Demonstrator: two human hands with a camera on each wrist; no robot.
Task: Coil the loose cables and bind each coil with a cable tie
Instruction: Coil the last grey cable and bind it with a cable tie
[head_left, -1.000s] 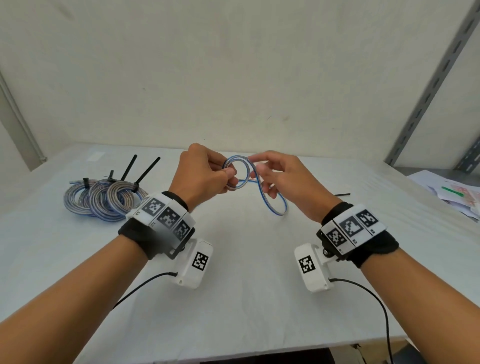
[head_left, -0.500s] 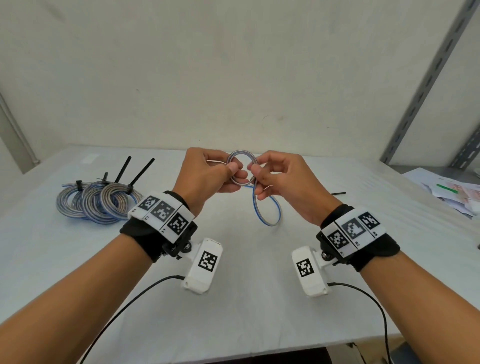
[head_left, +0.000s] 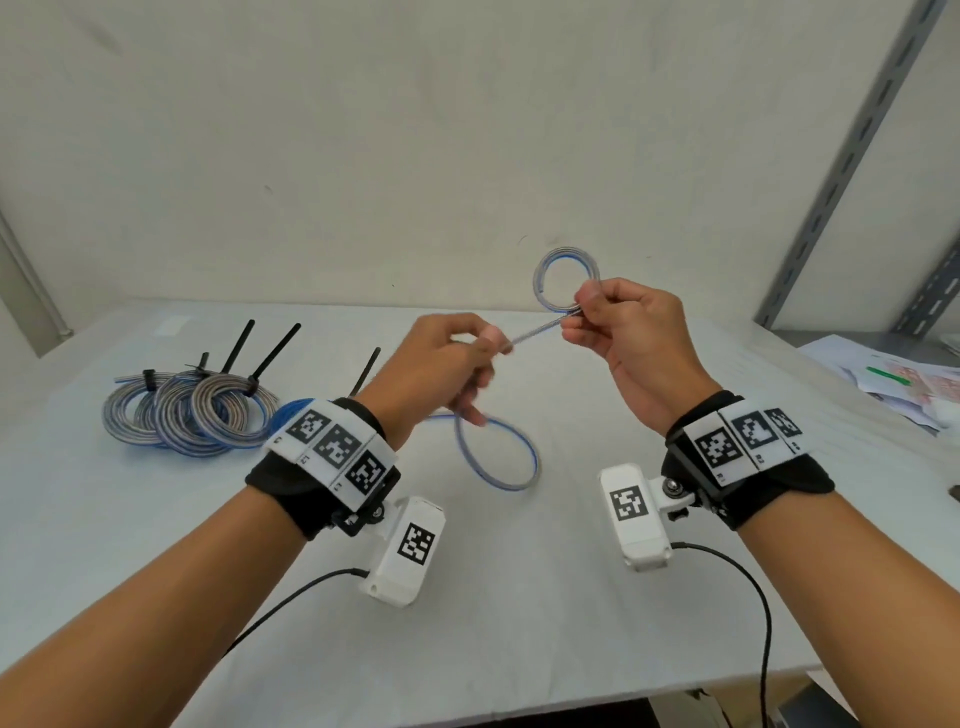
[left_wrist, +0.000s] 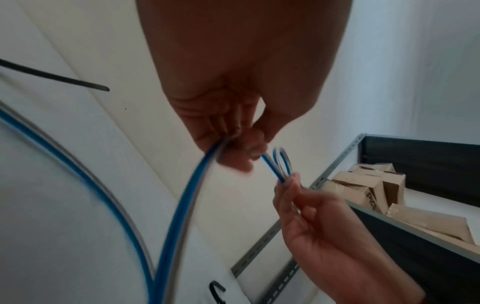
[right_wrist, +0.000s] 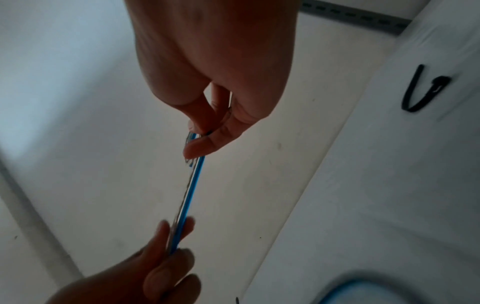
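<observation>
Blue-and-grey cable mid-coil, held clear above the tabletop. Right hand raised higher and further out, thumb and forefinger pinching the crossing of a small finished loop that stands up above the knuckles; pinching at the crossing looks meant to stop the turn springing open. Left hand lower and nearer the body, fingers curled, pinching the same cable a short way along, so a short straight run is stretched between the two hands. Judged: this tension measures out cable for the next turn. Below the left hand the slack hangs in one large loose loop down to the tabletop; head view blurred there, contact not certain. Right wrist view confirms the thumb-and-finger pinch on the loop base, other fingers tucked. Left wrist view shows the cable leaving the curled fingers and dropping away. Both wrists level-ish, palms turned inward toward each other. Finished coils lie well apart on the left of the tabletop, each bound by a black cable tie with tails sticking up. One spare black tie lies bent near the right side. This coil far from complete; binding not yet begun
</observation>
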